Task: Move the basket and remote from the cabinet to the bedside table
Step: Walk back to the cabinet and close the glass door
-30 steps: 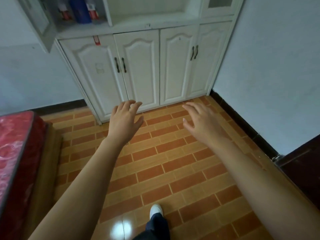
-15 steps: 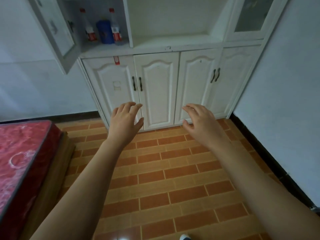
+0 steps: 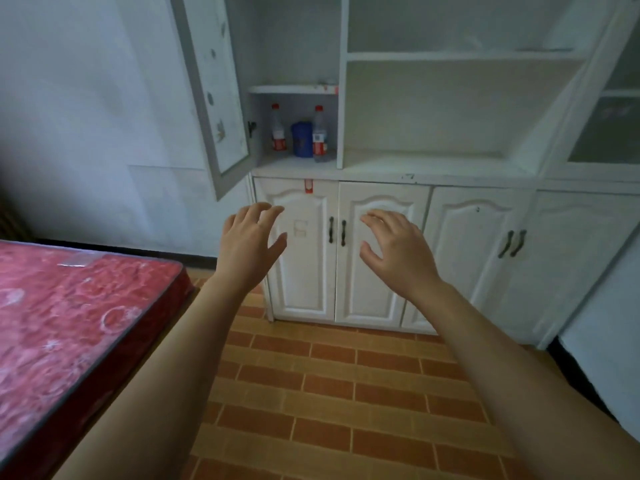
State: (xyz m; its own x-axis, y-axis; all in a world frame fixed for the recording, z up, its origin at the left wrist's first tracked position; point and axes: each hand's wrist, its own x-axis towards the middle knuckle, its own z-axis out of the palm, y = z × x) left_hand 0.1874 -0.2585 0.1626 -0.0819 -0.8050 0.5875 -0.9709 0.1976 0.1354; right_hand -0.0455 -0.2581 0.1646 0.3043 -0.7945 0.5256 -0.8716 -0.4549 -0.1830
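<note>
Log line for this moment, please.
left hand: open, empty | right hand: open, empty | cabinet: lower doors shut, upper left door open | basket, remote: not visible

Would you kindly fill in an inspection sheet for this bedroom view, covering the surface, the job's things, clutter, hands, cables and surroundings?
Surface: white wooden cabinet ledge and wide open shelves, bare where visible.
Job's things: basket and remote, nothing seen; bedside table not in view.
Clutter: two clear plastic bottles with red caps flank a blue cylindrical container in the left compartment, behind its open glazed door.
Hands: left hand and right hand both open, empty, raised before the shut lower doors.
Cables: nothing seen.
Surroundings: red patterned mattress at left; orange-brown tiled floor; pale walls.
</note>
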